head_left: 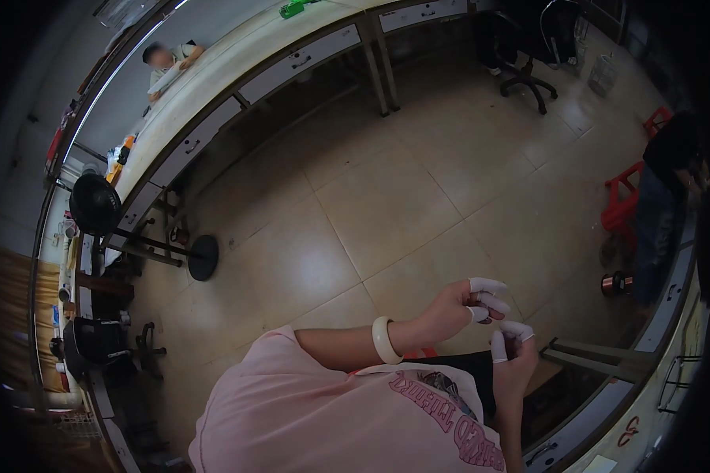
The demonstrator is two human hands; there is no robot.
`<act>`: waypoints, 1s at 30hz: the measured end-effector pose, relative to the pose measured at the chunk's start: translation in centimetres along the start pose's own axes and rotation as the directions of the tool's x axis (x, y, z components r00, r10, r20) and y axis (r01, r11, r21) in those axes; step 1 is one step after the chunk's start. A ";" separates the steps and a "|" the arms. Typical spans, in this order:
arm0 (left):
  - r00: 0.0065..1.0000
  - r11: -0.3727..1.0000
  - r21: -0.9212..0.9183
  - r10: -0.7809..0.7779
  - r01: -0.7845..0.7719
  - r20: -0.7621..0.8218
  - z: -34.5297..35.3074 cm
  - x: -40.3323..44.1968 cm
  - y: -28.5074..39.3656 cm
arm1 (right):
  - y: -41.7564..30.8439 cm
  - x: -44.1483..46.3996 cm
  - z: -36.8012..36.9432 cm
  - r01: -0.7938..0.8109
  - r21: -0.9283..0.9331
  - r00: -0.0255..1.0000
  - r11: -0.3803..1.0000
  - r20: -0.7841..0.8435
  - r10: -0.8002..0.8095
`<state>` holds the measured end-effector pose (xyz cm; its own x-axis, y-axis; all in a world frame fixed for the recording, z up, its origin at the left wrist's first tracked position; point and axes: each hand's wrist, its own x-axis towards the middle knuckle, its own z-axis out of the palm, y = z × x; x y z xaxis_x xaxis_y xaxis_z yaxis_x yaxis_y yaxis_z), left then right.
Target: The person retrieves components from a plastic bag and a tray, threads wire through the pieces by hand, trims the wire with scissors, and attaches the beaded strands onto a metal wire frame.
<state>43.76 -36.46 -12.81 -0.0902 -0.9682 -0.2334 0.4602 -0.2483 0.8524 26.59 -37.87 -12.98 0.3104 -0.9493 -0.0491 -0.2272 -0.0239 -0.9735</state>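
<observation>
White cots [487,284] cover fingertips on the left hand [447,306] and right hand [516,366], both curled, just apart; whether either grips anything, I cannot tell. The bench [595,407] runs near to far along the right, nearer the right hand.

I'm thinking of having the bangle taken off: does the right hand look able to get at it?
Probably yes: the bangle sits uncovered just behind the left hand, and the right hand is close by. The white finger covers might hamper its grip.
</observation>
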 end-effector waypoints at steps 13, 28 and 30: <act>0.985 0.949 -0.275 -0.169 0.154 -0.033 -0.4 -0.1 -0.7 | -0.5 -0.5 0.0 0.043 -0.298 0.997 0.953 -0.053 -0.062; 0.956 0.746 0.635 0.291 -0.203 -0.036 -1.4 0.4 -0.8 | -2.5 -2.4 -1.0 0.168 -0.355 0.970 0.920 -0.106 -0.218; 0.975 0.983 0.177 -0.081 0.044 0.207 -1.1 0.2 0.8 | -3.0 -3.1 -1.4 0.182 -0.345 0.962 0.921 -0.130 -0.239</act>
<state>45.06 -36.85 -12.71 -0.3084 -0.9302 -0.1992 0.2920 -0.2919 0.9108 25.00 -35.33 -9.58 0.2326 -0.9486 0.2144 -0.4709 -0.3028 -0.8286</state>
